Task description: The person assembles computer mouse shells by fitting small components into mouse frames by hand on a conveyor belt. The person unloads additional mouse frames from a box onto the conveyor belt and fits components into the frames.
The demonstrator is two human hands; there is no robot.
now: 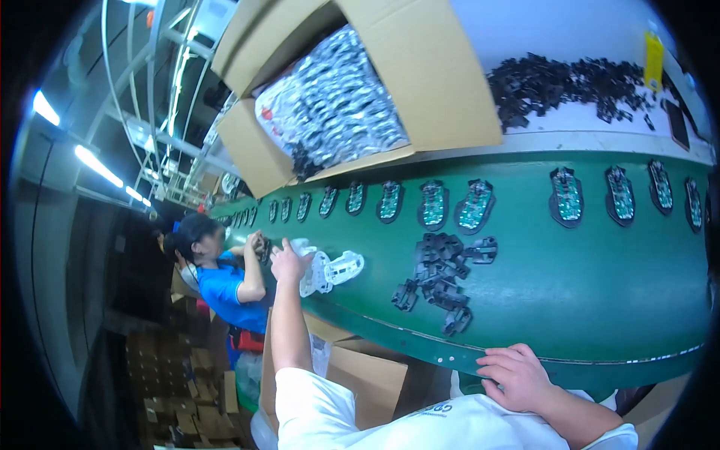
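My left hand (289, 262) reaches out over the green belt, fingers apart, beside a small pile of white plastic shells (330, 271). Part of the pile lies behind that hand, so I cannot see if it touches a shell. My right hand (517, 376) rests on the belt's near edge, fingers spread and holding nothing. Between and beyond my hands lies a heap of black plastic parts (441, 271). Along the far side of the belt runs a row of dark oval pieces with green circuit boards (475, 205).
An open carton (442, 82) of silvery wrapped parts stands beyond the belt. Loose black pieces (540, 82), a yellow bottle (652, 61) and a phone (676, 124) lie on the far shelf. A co-worker in blue (229, 289) works at left. Another carton (367, 382) sits below the belt.
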